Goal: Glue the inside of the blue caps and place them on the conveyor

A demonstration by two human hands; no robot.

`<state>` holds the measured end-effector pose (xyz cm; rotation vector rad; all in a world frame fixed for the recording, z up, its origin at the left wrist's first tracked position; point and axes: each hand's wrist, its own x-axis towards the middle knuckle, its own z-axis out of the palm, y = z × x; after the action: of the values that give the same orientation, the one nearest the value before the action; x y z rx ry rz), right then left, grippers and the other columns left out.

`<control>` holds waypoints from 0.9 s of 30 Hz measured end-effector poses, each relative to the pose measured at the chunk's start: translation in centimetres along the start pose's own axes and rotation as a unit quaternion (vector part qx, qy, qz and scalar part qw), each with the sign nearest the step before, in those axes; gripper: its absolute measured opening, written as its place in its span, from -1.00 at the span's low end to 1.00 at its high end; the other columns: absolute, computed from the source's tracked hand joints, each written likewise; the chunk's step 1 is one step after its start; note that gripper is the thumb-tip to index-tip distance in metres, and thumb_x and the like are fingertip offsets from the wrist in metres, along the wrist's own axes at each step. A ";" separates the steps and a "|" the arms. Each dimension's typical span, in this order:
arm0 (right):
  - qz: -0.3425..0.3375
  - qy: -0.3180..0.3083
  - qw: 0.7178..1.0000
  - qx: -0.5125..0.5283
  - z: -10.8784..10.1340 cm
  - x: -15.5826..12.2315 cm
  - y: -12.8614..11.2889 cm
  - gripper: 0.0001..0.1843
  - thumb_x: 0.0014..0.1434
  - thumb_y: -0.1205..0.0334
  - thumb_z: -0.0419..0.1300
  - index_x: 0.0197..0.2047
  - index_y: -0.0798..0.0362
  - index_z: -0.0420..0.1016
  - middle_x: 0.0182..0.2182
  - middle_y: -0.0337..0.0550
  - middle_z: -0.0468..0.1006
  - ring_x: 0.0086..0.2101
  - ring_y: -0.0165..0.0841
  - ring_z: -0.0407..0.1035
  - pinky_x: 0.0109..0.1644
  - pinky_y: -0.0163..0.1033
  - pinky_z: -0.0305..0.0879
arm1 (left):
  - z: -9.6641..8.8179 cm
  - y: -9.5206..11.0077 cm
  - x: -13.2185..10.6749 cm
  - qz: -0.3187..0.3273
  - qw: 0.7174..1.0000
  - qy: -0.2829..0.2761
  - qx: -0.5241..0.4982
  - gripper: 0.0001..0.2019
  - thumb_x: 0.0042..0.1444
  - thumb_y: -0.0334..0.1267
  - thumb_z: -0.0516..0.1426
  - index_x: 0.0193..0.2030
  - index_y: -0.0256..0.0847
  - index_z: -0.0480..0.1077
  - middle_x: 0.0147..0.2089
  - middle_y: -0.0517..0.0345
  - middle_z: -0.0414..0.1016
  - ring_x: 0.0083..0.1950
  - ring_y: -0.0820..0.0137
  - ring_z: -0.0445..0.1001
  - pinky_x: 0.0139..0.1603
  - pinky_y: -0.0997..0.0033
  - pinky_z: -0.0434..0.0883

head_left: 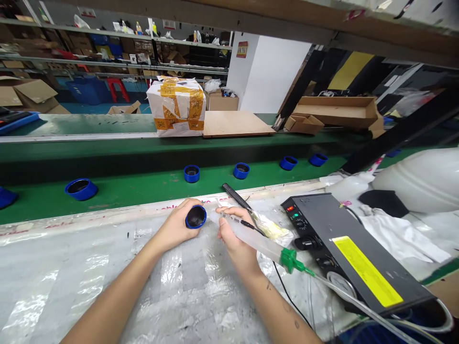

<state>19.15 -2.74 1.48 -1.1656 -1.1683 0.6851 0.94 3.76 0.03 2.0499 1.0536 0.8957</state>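
Observation:
My left hand is wrapped round a blue ring-shaped cap with a black inside, its opening tilted toward me. In my right hand is a clear dispensing syringe with a green end fitting and an air tube leading off to the right. Its tip points left at the cap, with a small gap between them as far as I can see. A thin black cable with a metal-ended piece runs along the syringe under my fingers.
Several blue caps stand spaced along the green conveyor belt. A black dispenser controller sits at right, near a white jug and white cloth. Behind the belt stands a taped box. A black-handled tool lies ahead.

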 end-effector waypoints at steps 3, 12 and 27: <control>-0.022 -0.003 0.999 -0.030 -0.1 -0.2 -0.5 -0.88 0.24 0.25 0.27 -0.13 -0.04 0.54 -0.10 -0.13 0.69 -0.10 -0.18 0.60 0.07 -0.03 0.51 | 0.0 0.1 0.0 -0.002 1.000 -0.005 -0.003 -0.50 -0.01 -0.47 0.21 0.12 -0.11 0.36 0.17 0.07 0.48 0.21 0.18 0.48 0.25 0.18 0.41; -0.086 -0.016 0.993 -0.082 -0.3 -0.4 -1.2 -0.86 0.25 0.31 0.25 -0.11 -0.04 0.55 -0.15 -0.20 0.72 -0.08 -0.27 0.63 0.08 -0.18 0.52 | 0.0 0.4 0.1 -0.010 1.000 -0.002 -0.014 -0.54 -0.01 -0.45 0.20 0.08 -0.11 0.36 0.11 0.07 0.48 0.16 0.17 0.48 0.21 0.17 0.42; -0.002 -0.008 0.999 -0.037 -0.3 -0.5 -1.2 -0.72 0.26 0.16 0.28 0.03 -0.03 0.46 -0.12 -0.08 0.72 -0.15 -0.19 0.63 -0.14 -0.14 0.55 | 0.6 -0.8 0.3 -0.053 0.992 0.091 0.068 -0.46 0.00 -0.38 0.27 0.17 -0.11 0.36 0.15 -0.02 0.26 0.27 0.12 0.42 0.32 0.13 0.40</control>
<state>19.13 -3.62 2.46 -1.2210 -1.2179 0.6543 1.22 4.25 -0.82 2.0283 1.3435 0.9947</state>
